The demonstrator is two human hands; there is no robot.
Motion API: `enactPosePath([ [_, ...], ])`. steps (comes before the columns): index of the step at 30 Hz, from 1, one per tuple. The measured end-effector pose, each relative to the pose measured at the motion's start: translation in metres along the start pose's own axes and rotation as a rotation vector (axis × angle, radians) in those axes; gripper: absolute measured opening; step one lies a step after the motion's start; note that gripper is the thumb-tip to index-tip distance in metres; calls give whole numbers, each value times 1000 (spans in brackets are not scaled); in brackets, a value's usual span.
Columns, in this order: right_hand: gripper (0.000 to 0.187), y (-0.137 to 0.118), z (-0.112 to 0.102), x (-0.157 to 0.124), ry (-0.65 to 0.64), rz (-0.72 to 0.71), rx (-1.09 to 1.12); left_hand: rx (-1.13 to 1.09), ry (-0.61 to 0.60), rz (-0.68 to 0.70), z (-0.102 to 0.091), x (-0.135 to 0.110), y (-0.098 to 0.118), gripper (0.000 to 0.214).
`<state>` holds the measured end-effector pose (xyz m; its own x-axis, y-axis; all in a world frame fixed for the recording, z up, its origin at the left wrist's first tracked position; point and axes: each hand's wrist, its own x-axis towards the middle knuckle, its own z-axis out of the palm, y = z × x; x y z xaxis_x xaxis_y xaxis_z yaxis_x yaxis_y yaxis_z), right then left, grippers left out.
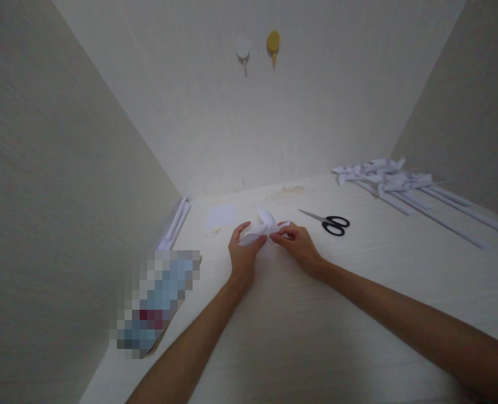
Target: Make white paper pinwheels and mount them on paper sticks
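Note:
Between my two hands is a white paper pinwheel (266, 221), its blades curling up and out to the sides. My left hand (244, 252) grips its left side, thumb near the centre and a finger stretched along the outer edge. With thumb and fingers pinched, my right hand (297, 242) holds it close to the centre from the right. Black-handled scissors (328, 221) lie on the table just right of the right hand, blades pointing left. Behind the left hand a square of white paper (221, 215) lies flat.
Several paper pinwheels on rolled paper sticks (394, 182) lie at the right. More paper rolls (175, 224) rest against the left wall. A blurred-out item (160, 303) lies at front left. Thin yellowish pieces (293, 189) are scattered near the back wall, which carries two hooks (273, 42).

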<state>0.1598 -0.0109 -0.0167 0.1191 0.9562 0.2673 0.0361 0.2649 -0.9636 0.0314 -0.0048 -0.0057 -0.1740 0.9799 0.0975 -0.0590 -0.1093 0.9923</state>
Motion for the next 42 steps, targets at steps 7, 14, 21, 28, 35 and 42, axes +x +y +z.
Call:
enactPosePath([
  [7, 18, 0, 0, 0, 6, 47, 74, 28, -2, 1, 1, -2, 4, 55],
  [14, 27, 8, 0, 1, 91, 90, 134, 13, -44, -27, 2, -5, 4, 53],
  [21, 30, 14, -1, 3, 83, 84, 31, 33, -20, -15, 3, -6, 6, 51],
  [28, 38, 8, -29, 18, -167, 42, -49, -169, -402, -201, -7, 4, 10, 53],
  [35, 52, -4, -38, 19, -406, 76, -97, 52, -426, -229, -3, 0, 13, 74],
  [42, 56, -6, -37, 18, -482, 54, -121, 201, -388, -100, -1, -1, 6, 76],
])
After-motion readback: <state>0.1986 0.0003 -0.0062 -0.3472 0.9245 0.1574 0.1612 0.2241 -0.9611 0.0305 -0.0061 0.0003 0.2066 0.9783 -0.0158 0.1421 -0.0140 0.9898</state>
